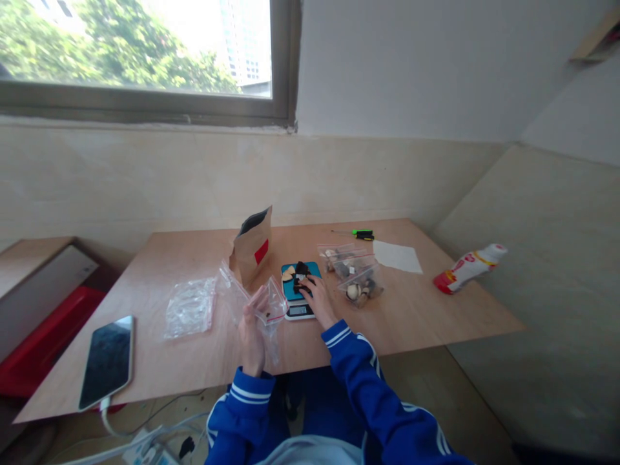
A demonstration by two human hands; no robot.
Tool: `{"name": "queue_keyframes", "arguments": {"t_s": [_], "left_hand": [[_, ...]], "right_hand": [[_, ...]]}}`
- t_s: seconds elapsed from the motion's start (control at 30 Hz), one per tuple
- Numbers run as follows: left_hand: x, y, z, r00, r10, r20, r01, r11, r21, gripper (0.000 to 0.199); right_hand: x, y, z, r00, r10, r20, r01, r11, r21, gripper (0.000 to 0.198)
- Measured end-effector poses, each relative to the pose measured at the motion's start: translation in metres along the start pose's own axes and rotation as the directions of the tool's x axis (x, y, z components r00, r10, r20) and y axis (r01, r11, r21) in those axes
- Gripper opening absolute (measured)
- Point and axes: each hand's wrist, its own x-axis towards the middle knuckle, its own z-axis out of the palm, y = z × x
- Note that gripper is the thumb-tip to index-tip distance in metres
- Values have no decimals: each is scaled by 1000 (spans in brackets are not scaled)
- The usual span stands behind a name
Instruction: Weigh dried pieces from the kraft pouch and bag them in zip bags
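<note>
My left hand [250, 339] is closed on the edge of a clear zip bag [272, 302], whose mouth stands partly apart beside the scale. A kitchen scale [315, 268] with a blue top and white front lies ahead of me. On it rest dark dried pieces [302, 267] and pale slices [288, 273]. My right hand [320, 302] reaches over the scale, its fingers curled onto a dark piece; the fingertips are partly hidden. The display [298, 310] is lit, but its digits are too small to read.
A brown paper pouch [249, 254] stands behind the bag. Clear plastic bags [190, 309] and a tablet [107, 361] on a cable lie left. Filled zip bags [359, 284], a green-black screwdriver [363, 234], white paper [398, 257] and a red-white bottle [469, 268] are right.
</note>
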Motion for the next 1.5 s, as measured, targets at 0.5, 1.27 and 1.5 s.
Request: {"name": "queue_keyframes", "arguments": {"t_s": [0.5, 1.27, 1.5], "left_hand": [[2, -1, 2, 994, -82, 70, 88, 993, -76, 65], [16, -5, 19, 1000, 2, -24, -3, 999, -37, 60], [21, 0, 13, 997, -61, 45, 65, 995, -76, 59]], "right_hand": [[8, 0, -27, 958, 220, -184, -148, 929, 338, 21], [5, -121, -39, 989, 86, 122, -144, 772, 619, 18], [10, -118, -59, 881, -217, 419, 40, 919, 391, 22]]}}
